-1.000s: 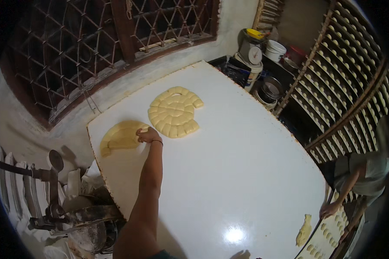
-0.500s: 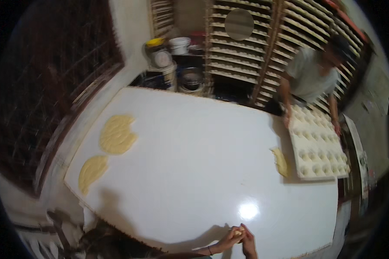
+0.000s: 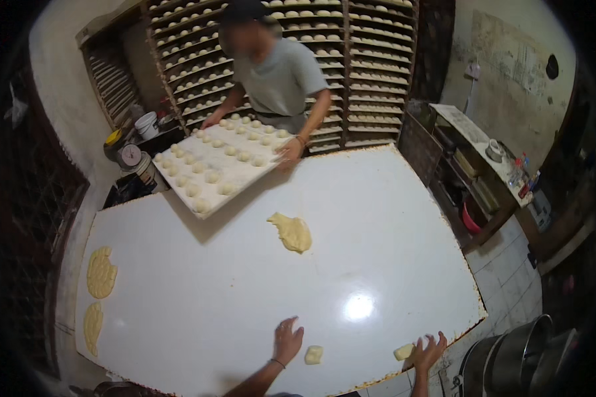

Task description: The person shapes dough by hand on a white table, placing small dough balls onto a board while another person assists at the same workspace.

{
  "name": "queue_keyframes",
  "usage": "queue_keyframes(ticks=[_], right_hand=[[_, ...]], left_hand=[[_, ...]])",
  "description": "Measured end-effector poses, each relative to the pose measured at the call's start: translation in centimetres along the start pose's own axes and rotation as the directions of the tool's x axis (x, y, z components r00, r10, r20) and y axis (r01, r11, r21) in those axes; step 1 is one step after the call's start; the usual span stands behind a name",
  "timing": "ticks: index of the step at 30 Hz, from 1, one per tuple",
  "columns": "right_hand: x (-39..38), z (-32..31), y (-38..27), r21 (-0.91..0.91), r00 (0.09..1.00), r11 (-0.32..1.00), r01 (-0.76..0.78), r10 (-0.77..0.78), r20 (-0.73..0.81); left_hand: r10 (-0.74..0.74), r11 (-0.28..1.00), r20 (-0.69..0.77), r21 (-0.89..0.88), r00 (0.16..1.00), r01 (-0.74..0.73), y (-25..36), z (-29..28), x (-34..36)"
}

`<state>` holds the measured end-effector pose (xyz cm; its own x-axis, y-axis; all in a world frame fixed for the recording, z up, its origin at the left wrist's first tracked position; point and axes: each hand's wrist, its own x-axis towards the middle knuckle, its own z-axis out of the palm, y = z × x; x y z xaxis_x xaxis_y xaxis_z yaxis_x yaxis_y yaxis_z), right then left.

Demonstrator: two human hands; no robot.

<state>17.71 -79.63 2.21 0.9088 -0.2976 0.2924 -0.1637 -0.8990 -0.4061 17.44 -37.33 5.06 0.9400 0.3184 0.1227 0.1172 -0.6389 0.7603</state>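
Note:
My left hand (image 3: 288,341) hovers near the table's front edge with its fingers apart, nothing in it. Just to its right lies a small pale lump of dough (image 3: 314,355). My right hand (image 3: 430,352) has its fingers spread beside a second dough lump (image 3: 404,351); whether it touches the lump I cannot tell. Farther off, a larger irregular piece of dough (image 3: 291,233) lies mid-table. Two flattened dough slabs (image 3: 102,272) rest by the left edge.
Across the white table (image 3: 377,231), a co-worker (image 3: 278,79) holds a tilted board (image 3: 245,175) of dough balls. Racks (image 3: 377,73) of dough balls stand behind. A scale (image 3: 131,155) and buckets are far left, a shelf unit (image 3: 470,126) right, large metal pots (image 3: 516,351) lower right.
My view has turned right. My hands, earlier together around a bit of dough, are now apart, with two lumps on the table. The co-worker has moved left with the board.

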Motion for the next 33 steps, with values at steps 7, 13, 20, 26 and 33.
queue_keyframes(ticks=[7,13,20,26,33], right_hand=[[0.1,-2.6,-0.4,0.234,0.803,0.835,0.498,-0.546,0.241],[3.1,2.0,-7.8,0.260,0.987,0.955,0.141,-0.157,0.042],[7.9,4.4,-2.3,0.221,0.998,0.973,-0.063,0.063,0.004],[5.0,-0.9,-1.0,0.277,0.905,0.947,0.165,-0.257,0.339],[3.0,1.4,-6.6,0.359,0.957,0.901,0.243,-0.282,0.061]], left_hand=[[0.352,0.743,0.420,0.418,0.837,-0.522,-1.7,-1.6,-1.4],[0.300,0.923,0.037,0.240,0.953,-0.300,4.0,6.6,-2.3],[0.147,0.938,-0.334,0.346,0.931,-0.024,-0.2,4.8,5.4],[0.276,0.840,0.048,0.474,0.960,-0.265,-5.3,-0.6,-0.4],[0.394,0.890,-0.187,0.323,0.900,-0.323,-1.5,3.2,-2.7]])
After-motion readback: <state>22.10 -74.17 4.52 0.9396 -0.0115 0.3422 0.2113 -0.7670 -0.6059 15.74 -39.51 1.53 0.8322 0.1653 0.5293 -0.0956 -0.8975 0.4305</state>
